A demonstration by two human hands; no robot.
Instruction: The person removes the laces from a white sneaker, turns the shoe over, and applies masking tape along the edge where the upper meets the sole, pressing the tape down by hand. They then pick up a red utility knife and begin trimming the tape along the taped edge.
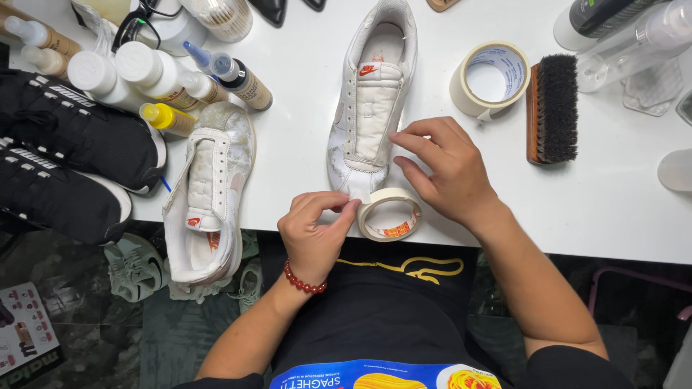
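While our left hand (311, 229) pinched the loose end of the masking tape roll (390, 214) at the near table edge, our right hand (445, 171) rested half-open on the toe of the white sneaker (371, 101), fingertips on its tongue, gripping nothing. The roll lay flat between both hands, touching the toe. The sneaker's long axis ran from that toe away to the far side, nearer our right hand. Left lay its pair (209, 194); far right, a second tape roll (490, 78) and a brush (552, 108).
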